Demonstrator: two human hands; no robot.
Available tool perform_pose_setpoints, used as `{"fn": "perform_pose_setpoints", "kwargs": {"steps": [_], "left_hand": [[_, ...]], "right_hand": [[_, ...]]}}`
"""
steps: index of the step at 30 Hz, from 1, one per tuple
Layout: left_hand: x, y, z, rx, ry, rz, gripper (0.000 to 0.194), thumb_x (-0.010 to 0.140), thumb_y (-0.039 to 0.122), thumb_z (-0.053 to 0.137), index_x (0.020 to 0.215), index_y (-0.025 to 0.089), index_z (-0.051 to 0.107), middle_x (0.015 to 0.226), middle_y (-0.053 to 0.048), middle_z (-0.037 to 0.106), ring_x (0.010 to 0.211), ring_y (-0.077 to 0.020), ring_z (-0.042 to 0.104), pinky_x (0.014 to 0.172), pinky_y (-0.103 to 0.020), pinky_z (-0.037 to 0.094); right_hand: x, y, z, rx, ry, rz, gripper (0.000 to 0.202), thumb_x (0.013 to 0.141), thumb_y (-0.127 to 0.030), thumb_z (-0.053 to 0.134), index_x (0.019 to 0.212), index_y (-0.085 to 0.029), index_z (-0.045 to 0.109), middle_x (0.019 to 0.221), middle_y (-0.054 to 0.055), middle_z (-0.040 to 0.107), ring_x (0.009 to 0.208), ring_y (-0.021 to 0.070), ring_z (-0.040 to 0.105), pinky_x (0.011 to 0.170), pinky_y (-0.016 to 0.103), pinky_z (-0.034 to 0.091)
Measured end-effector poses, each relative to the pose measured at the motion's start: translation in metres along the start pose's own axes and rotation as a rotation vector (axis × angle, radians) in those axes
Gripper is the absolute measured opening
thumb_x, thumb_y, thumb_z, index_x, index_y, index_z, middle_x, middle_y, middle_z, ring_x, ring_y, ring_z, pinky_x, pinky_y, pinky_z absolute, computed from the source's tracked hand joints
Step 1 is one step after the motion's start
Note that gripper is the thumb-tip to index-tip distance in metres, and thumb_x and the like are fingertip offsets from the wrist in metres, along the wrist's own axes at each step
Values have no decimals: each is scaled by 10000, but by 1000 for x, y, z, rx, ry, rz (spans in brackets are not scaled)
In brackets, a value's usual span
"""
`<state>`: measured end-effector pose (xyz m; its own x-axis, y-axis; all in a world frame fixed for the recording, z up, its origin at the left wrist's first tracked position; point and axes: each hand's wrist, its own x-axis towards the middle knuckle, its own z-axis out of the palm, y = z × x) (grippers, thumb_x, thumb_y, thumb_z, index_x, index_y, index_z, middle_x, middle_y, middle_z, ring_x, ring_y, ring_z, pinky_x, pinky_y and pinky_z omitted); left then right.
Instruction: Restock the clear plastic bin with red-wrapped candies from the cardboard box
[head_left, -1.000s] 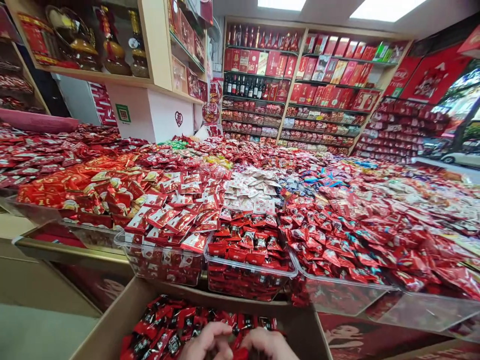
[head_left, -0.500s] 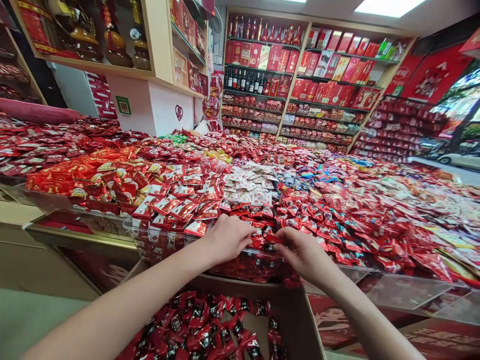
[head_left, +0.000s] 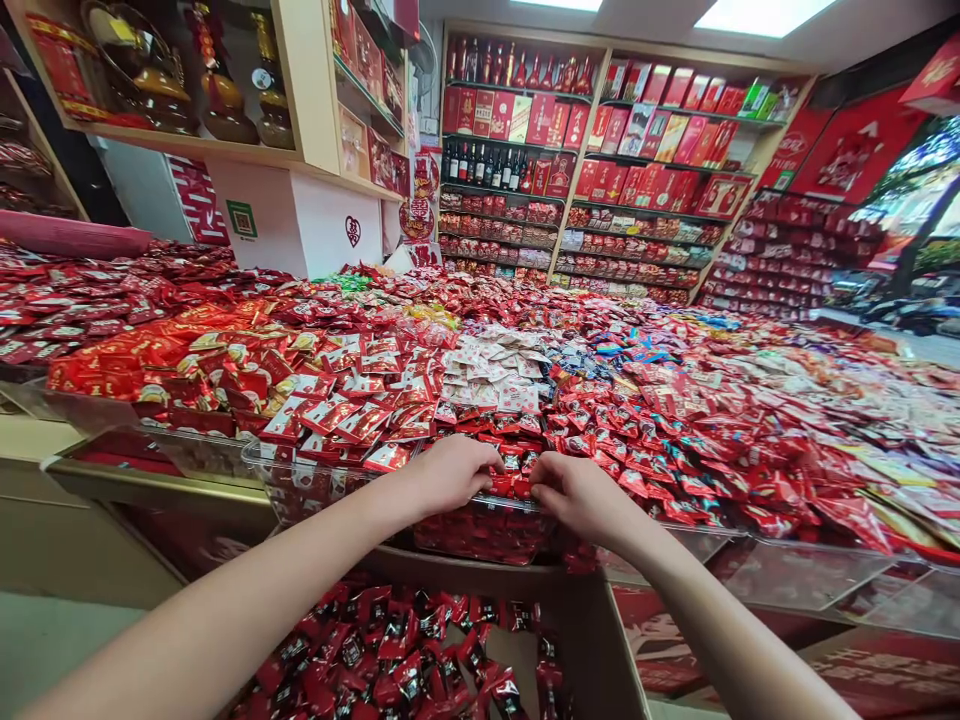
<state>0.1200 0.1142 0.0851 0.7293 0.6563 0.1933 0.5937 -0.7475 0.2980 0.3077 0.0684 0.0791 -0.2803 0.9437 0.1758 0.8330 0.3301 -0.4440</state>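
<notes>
Red-and-black wrapped candies (head_left: 510, 462) fill a clear plastic bin (head_left: 480, 500) at the front of the display. Over the left side of these candies lies my left hand (head_left: 459, 474), fingers curled at the bin's front rim. My right hand (head_left: 574, 492) is at the right side of the same candies, its thumb and fingers pinched together on a red wrapped candy (head_left: 520, 487). What the left fingertips touch is partly hidden. Below both hands stands an open cardboard box (head_left: 592, 620) with many loose candies (head_left: 397, 640) of the same look.
White packets (head_left: 495, 370) lie behind the hands. Red-and-white packets (head_left: 360, 400) fill the bin to the left, and red twisted-wrap candies (head_left: 637, 440) are heaped to the right. Shelves of bottles and red boxes (head_left: 517, 115) line the back wall.
My right hand has moved left, closer to my left hand, and rests at the bin's front candies. The left hand has barely shifted.
</notes>
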Motion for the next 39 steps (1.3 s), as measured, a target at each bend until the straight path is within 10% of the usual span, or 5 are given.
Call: {"fn": "perform_pose_setpoints", "kwargs": {"steps": [19, 32, 36, 39], "left_hand": [[2, -3, -10, -19, -89, 61, 277, 704, 126, 524, 942, 242, 606, 892, 2, 673, 798, -157, 596, 688, -203, 391], [-6, 5, -21, -3, -10, 90, 187, 757, 202, 500, 906, 225, 609, 884, -18, 659, 822, -171, 580, 715, -243, 400], [-41, 20, -20, -43, 185, 136, 223, 822, 257, 414, 947, 206, 592, 870, -42, 649, 813, -170, 566, 733, -274, 394], [-76, 25, 11, -88, 124, 222, 210, 810, 234, 419, 914, 206, 599, 728, -42, 656, 673, -157, 561, 643, -270, 386]], "right_hand": [[2, -9, -5, -23, -90, -22, 105, 712, -168, 488, 770, -180, 575, 713, 23, 627, 621, 132, 529, 551, 211, 349], [-16, -19, -15, -81, 82, -89, 97, 758, -185, 461, 774, -167, 555, 764, 51, 598, 733, 163, 525, 656, 256, 377], [-48, -24, 2, 116, -204, -159, 84, 741, -195, 489, 705, -208, 563, 657, -17, 602, 586, 106, 522, 520, 190, 367], [-61, -13, 57, 81, -476, -139, 110, 661, -176, 556, 748, -214, 612, 678, 5, 643, 584, 126, 571, 502, 193, 390]]}}
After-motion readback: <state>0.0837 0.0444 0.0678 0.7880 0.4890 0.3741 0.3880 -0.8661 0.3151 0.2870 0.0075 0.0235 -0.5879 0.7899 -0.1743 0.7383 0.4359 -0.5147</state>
